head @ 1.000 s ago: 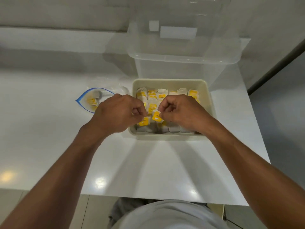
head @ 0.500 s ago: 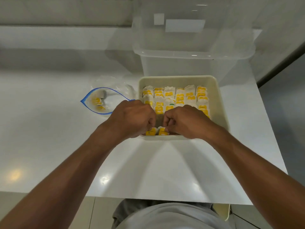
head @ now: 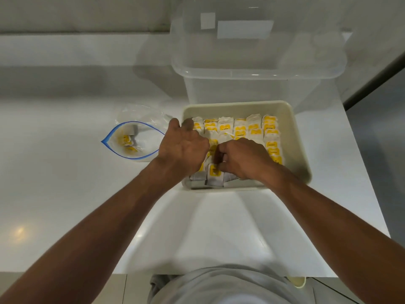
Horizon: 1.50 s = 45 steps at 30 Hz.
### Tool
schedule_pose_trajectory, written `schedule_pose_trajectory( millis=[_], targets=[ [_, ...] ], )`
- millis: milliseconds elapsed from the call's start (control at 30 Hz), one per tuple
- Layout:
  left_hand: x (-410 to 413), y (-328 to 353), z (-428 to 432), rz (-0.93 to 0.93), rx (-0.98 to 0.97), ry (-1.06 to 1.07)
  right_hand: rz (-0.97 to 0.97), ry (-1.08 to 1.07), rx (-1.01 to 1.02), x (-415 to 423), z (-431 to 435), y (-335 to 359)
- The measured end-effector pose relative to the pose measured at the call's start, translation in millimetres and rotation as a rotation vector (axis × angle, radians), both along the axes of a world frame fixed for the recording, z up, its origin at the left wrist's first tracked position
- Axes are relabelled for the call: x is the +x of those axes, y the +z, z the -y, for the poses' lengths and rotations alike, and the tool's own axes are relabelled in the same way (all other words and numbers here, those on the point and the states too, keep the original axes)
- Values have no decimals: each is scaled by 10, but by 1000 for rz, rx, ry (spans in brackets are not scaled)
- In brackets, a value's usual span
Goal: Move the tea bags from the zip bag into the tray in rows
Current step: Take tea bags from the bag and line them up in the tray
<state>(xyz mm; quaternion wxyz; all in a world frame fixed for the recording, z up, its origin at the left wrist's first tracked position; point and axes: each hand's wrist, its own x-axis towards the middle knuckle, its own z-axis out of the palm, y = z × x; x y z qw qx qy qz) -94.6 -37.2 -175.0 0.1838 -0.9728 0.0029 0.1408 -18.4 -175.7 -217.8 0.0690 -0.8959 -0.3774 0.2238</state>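
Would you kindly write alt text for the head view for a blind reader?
The right hand pinches a tea bag at the front of a tray of tea bags in rows; the left hand is over its left edge. An open zip bag lies left.

Two hands work in a tray of tea bags on a white bench.

The cream tray (head: 300, 145) sits on the bench (head: 65, 172), packed with rows of white tea bags (head: 240, 130) with yellow tags. The left hand (head: 182, 145) is over the tray's left side. Its thumb and first finger point at the far corner, and its other fingers bend down among the bags. I cannot tell if they hold one. The right hand (head: 241, 159) has curled fingers that pinch the top of the front tea bag (head: 214, 172) in the near row. The zip bag (head: 131, 139) lies open just left of the tray with a few bags inside. A big clear box (head: 258, 62) stands behind the tray.
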Motion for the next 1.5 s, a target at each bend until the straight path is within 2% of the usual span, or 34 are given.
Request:
schedule_pose_trajectory(
  millis=[533,733,867,967,1033,1233,1500],
  targets=[
    [61,50,88,-139,6,11,60,-14,-6,10,-57,9],
    [73,-15,40,-84,28,29,93,-20,13,-15,-55,26],
    [79,-53,-21,30,-14,-7,87,-48,38,-7,-36,92],
    [22,-45,-128,206,-138,-40,56,-83,80,9,-2,148],
    [-38,-3,-208,296,-321,-16,33,-93,103,3,18,191],
    [-239,29,-431,344,-783,111,-34,-128,171,-92,73,288],
    [-529,-110,-532,487,-1012,231,-83,-181,211,-215,133,394]
  ],
)
